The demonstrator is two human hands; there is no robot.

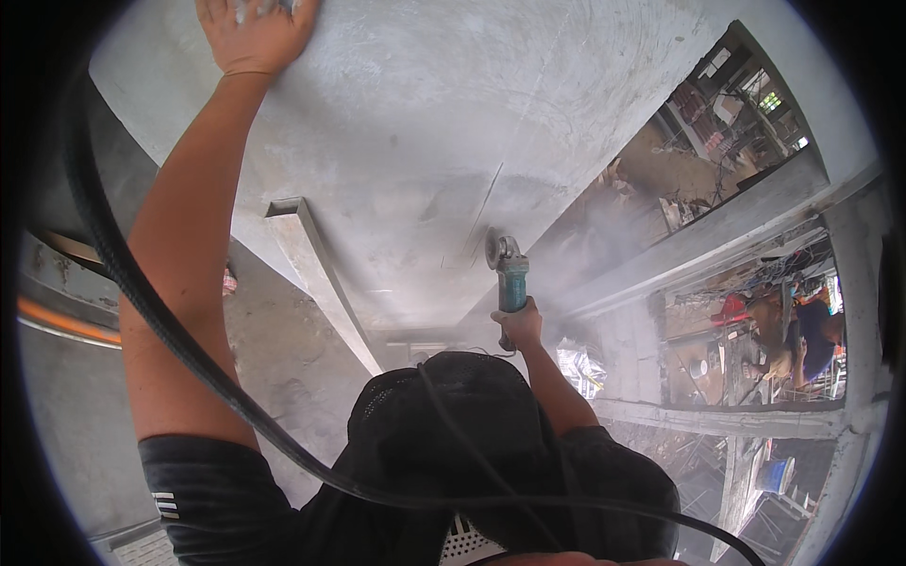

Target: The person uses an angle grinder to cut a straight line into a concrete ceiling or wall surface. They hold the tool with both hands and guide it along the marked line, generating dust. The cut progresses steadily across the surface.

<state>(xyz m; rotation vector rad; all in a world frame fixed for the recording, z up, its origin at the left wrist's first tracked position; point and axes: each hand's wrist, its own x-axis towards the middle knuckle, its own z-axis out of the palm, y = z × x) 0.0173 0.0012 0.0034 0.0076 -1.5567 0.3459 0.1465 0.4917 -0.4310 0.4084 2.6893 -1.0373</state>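
My left hand [255, 33] rests flat against a grey cement wall [406, 104], arm stretched up, fingers spread; the fingertips run out of the picture at the top edge. In my right hand [523, 324] is an angle grinder [512, 286] with a teal body and a metal head. Its round disc stands edge-on close to the wall, just below a thin dark straight groove [487, 203]. Whether the disc touches the wall cannot be made out. Pale dust hangs around the tool.
A long square-section metal bar [321, 274] leans at the wall's lower left. A thick black cable [179, 344] crosses the near view. At right are concrete beams [698, 250] with openings, a person in dark clothing [813, 340], a red helmet [729, 310] and building clutter.
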